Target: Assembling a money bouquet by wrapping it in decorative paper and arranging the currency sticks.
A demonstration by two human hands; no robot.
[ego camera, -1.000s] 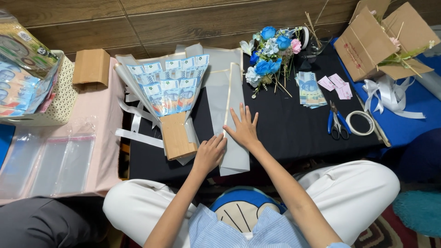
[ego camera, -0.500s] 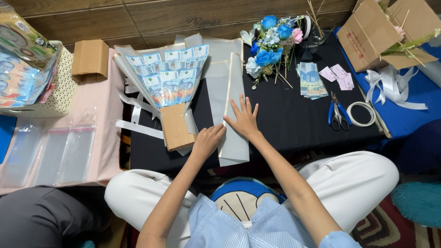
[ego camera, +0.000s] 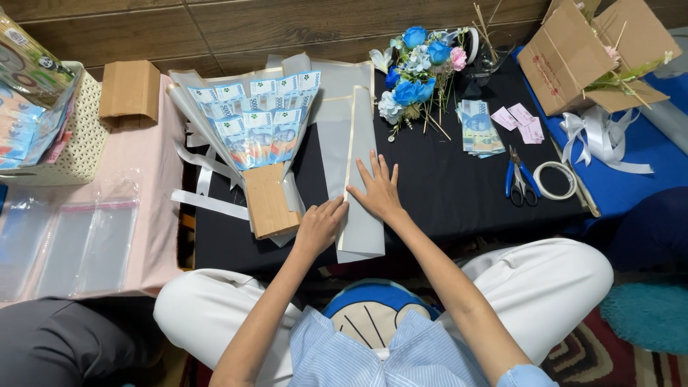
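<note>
A folded sheet of grey wrapping paper with a gold edge (ego camera: 356, 150) lies on the black tabletop (ego camera: 444, 193). My right hand (ego camera: 378, 188) presses flat on it with fingers spread. My left hand (ego camera: 320, 224) has its fingertips on the paper's left fold, fingers bent. Just left of the paper lies a fan of blue banknotes (ego camera: 258, 118) on a brown cardboard handle (ego camera: 270, 201), wrapped in more grey paper.
Blue and white artificial flowers (ego camera: 419, 68), a stack of banknotes (ego camera: 479, 127), blue pliers (ego camera: 517, 179) and a tape roll (ego camera: 555, 180) lie to the right. An open cardboard box (ego camera: 580, 54) and white ribbon (ego camera: 602, 140) stand at far right. Left: small box (ego camera: 129, 89), white basket (ego camera: 79, 136), clear bags (ego camera: 72, 240).
Both hands have stayed on the grey paper; the left hand has slid a little along the fold. The camera view has shifted slightly.
</note>
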